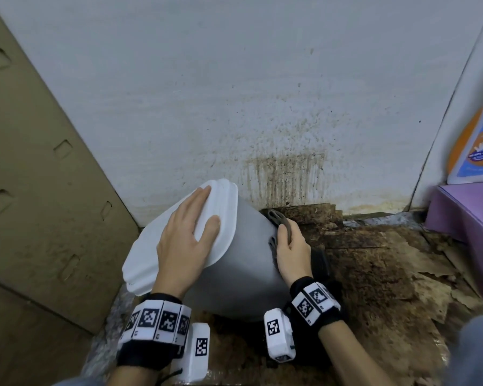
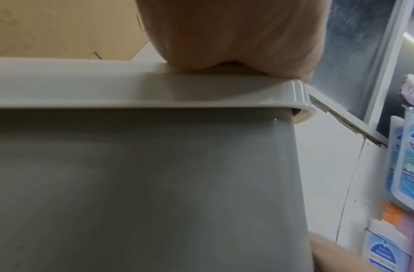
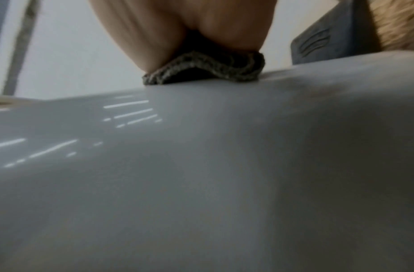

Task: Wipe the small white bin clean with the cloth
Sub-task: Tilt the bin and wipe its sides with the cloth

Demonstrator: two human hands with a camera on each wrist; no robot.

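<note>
Bin tipped; wiping its right side wall.
Left hand (image 1: 185,240) lies flat, fingers straight, on the lid of the bin (image 1: 246,263). Right hand (image 1: 292,250) grips the cloth (image 1: 280,218) against the wall. Bin's long axis leans left, base on the floor (image 1: 374,274).

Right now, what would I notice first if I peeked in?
The bin, tipped over in the middle, with the left hand flat on its white lid. The right hand presses a dark cloth to its grey side. Behind it, a brown stain streaks the wall.
</note>
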